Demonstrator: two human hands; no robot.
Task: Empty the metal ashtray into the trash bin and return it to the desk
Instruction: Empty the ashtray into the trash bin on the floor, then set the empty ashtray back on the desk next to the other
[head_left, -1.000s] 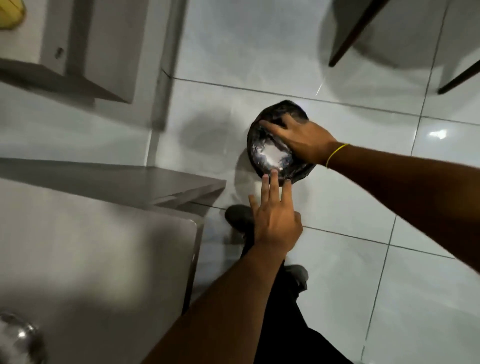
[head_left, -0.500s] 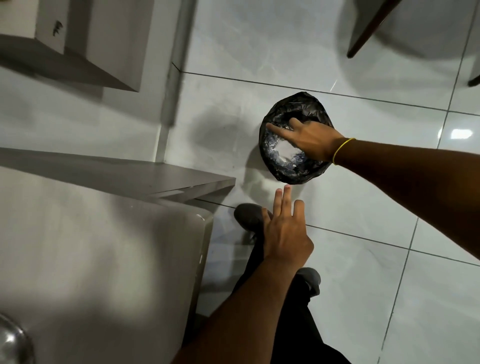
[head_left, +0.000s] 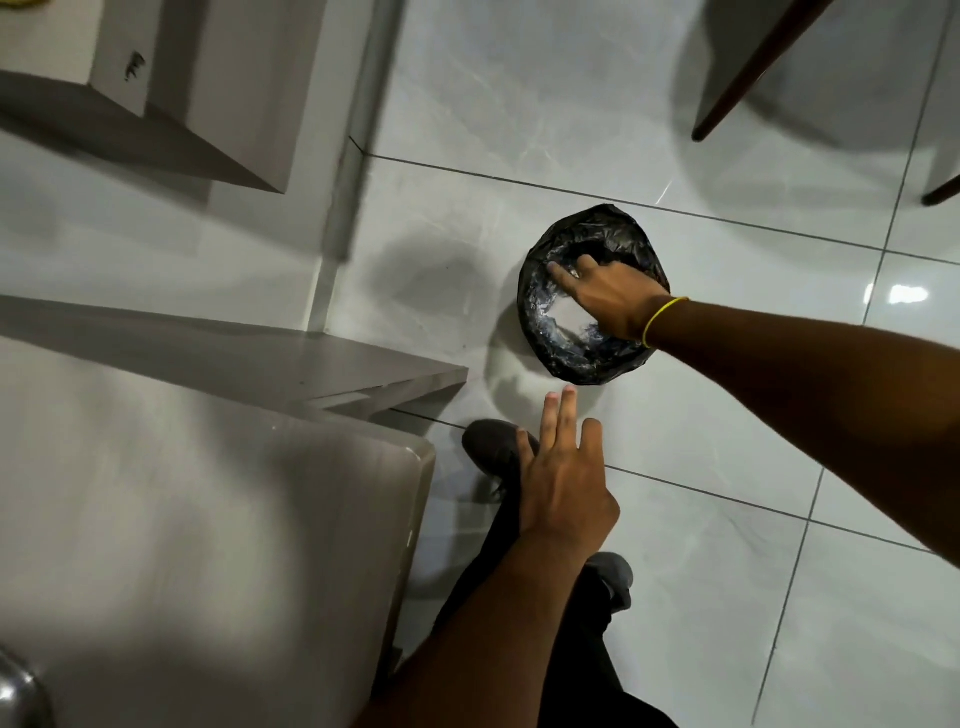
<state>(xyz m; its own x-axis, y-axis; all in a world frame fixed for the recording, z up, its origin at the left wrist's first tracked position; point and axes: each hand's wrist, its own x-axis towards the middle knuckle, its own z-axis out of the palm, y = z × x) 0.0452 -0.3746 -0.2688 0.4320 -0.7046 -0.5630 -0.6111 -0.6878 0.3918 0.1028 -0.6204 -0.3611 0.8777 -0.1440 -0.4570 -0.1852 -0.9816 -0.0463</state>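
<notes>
A person's right hand (head_left: 613, 299) reaches over the mouth of a trash bin (head_left: 589, 364) lined with a black bag, index finger extended; whether it grips the metal ashtray cannot be told, as the ashtray is not clearly visible beneath it. The left hand (head_left: 563, 483) hovers empty, fingers spread, near the desk (head_left: 208, 519) corner. Done well, the tipping likely calls for keeping the hand centred over the liner so ash falls inside, not onto the tiled floor (head_left: 727, 597).
</notes>
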